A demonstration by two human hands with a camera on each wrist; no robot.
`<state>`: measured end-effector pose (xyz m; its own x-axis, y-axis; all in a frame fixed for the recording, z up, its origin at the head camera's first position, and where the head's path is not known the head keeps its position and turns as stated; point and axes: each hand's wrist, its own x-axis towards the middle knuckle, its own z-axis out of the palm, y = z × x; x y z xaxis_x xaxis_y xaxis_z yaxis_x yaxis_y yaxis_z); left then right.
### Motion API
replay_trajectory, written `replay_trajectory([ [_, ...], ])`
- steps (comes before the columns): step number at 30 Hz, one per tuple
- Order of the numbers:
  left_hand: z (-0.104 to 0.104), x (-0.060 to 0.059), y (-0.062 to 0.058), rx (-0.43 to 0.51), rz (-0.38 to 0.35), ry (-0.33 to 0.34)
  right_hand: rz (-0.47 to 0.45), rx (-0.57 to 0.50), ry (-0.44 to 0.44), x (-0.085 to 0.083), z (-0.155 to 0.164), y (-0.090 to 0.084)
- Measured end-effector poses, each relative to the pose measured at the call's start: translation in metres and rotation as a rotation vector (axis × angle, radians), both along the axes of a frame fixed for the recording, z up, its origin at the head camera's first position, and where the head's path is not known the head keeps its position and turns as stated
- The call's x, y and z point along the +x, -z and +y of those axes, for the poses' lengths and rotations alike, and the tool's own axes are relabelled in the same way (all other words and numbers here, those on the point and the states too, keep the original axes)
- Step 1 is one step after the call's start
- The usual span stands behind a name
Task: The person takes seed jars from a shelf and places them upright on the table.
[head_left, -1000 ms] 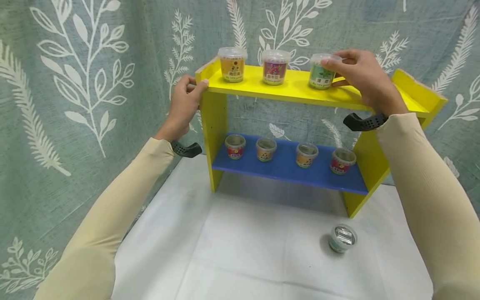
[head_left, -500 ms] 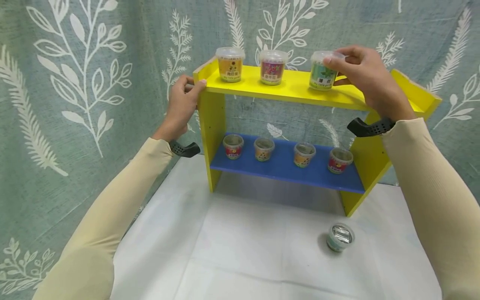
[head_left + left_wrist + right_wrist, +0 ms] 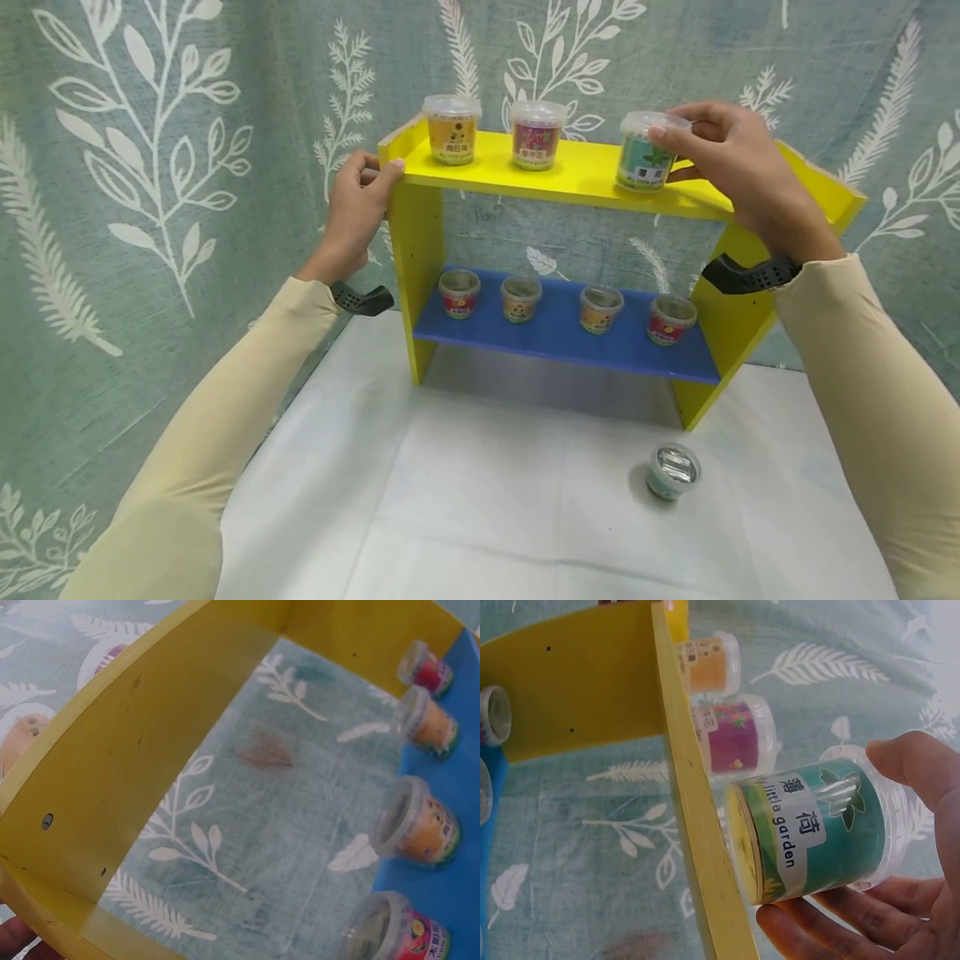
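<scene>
My right hand (image 3: 738, 171) pinches a clear-lidded plastic cup with a green label (image 3: 647, 154) at the front edge of the yellow top shelf (image 3: 585, 177). In the right wrist view, the thumb lies at the lid of this green cup (image 3: 825, 825) and the fingers are below it. My left hand (image 3: 354, 212) grips the upper left corner of the yellow and blue shelf unit, thumb on the front edge. An orange-labelled cup (image 3: 452, 133) and a purple-labelled cup (image 3: 536, 137) stand upright to the left of the green one.
On the blue lower shelf (image 3: 525, 342) several small red- and orange-labelled cups stand in a row. Another green cup (image 3: 673, 472) with a silvery top sits on the white cloth (image 3: 487, 500), in front of the unit's right leg. A leaf-patterned curtain (image 3: 262, 150) hangs behind.
The right hand has shifted the green cup slightly right and toward the shelf's front edge, its label now turned more forward. The left hand keeps its grip. The head view has drifted a little.
</scene>
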<state>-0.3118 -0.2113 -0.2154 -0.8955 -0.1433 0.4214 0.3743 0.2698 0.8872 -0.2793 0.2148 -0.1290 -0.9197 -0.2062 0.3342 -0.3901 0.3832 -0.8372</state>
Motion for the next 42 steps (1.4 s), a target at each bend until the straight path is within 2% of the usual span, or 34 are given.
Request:
replay_trajectory([
  [13,-0.003,-0.001,-0.004,0.027,0.005,0.01,0.071,0.041,-0.007,0.025,-0.001,-0.001],
  [20,-0.002,0.0,-0.004,0.051,0.013,0.05,0.093,0.041,-0.028,0.037,0.001,0.002],
  [32,-0.001,-0.001,-0.003,0.047,-0.005,0.042,0.066,-0.008,-0.059,0.049,0.012,0.014],
  [42,0.0,-0.002,-0.001,0.05,-0.011,0.044,0.051,0.061,-0.002,0.059,0.018,0.029],
])
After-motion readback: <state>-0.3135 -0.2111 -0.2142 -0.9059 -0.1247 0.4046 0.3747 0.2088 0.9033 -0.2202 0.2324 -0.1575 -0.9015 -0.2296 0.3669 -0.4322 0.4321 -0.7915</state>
